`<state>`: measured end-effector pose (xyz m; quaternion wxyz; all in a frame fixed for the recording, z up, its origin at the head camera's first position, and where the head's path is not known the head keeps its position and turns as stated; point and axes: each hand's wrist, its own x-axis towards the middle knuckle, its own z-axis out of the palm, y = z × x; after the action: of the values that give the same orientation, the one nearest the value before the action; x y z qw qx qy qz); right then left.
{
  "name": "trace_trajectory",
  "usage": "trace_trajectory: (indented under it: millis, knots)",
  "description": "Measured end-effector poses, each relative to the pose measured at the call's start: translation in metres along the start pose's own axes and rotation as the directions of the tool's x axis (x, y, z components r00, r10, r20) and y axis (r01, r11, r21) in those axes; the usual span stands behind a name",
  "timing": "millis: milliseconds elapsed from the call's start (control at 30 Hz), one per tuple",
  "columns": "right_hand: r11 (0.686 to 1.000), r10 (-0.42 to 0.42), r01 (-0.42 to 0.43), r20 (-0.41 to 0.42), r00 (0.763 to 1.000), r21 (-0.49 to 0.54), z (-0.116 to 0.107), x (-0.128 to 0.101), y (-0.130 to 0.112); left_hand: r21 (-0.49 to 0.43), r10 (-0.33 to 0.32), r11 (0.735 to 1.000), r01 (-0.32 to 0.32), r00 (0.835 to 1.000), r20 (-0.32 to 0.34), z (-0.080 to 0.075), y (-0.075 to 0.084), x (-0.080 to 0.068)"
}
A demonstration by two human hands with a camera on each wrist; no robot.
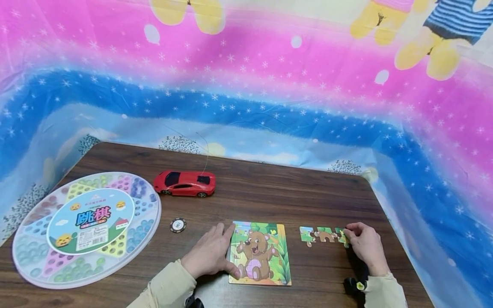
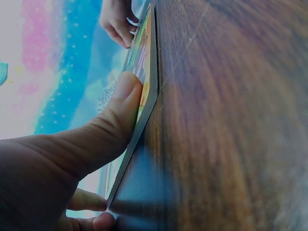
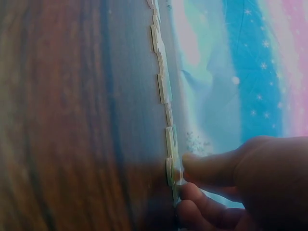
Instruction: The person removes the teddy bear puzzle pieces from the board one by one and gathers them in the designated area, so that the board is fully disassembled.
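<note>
A square jigsaw puzzle (image 1: 256,256) with a brown bear picture lies flat on the wooden table. My left hand (image 1: 209,252) rests along its left side, the thumb (image 2: 126,89) pressing on its top surface and the other fingers at the edge. To the right lies a short row of joined puzzle pieces (image 1: 325,235), showing green, sky and brown fur. My right hand (image 1: 366,246) pinches the puzzle piece (image 1: 341,236) at the right end of this row between thumb and fingers. In the right wrist view, the pieces (image 3: 163,86) appear edge-on, low on the table.
A round Chinese checkers set (image 1: 90,273) with marbles under a clear cover fills the table's left side. Behind the hands stands a red toy car (image 1: 185,184) with a thin antenna. A poker chip (image 1: 178,225) lies between the set and the puzzle. Patterned cloth (image 1: 246,85) hangs behind the table.
</note>
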<state>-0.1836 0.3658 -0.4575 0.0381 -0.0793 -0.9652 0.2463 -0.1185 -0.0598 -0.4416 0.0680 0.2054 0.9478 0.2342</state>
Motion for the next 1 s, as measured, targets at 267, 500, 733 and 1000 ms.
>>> trace_trajectory:
  millis: [267, 500, 733, 1000]
  knots:
    - [1.000, 0.002, -0.002, 0.010, 1.000, -0.006, -0.002, -0.001, -0.002, -0.001, -0.001, 1.000, 0.001, 1.000, 0.000, 0.001, 0.000, 0.000]
    - [1.000, -0.006, 0.006, 0.006, 1.000, -0.020, -0.007, -0.005, -0.016, 0.013, 0.004, 1.000, -0.004, 1.000, -0.003, 0.001, -0.001, 0.000]
    - [0.995, -0.103, 0.102, 0.047, 0.994, 0.022, -0.006, -0.014, -0.050, 0.010, 0.008, 1.000, -0.008, 1.000, 0.006, 0.000, -0.001, 0.000]
    - [0.973, -0.232, 0.229, 0.087, 0.969, 0.041, 0.015, -0.035, -0.099, 0.024, 0.034, 0.999, -0.033, 0.998, -0.045, 0.002, -0.002, -0.001]
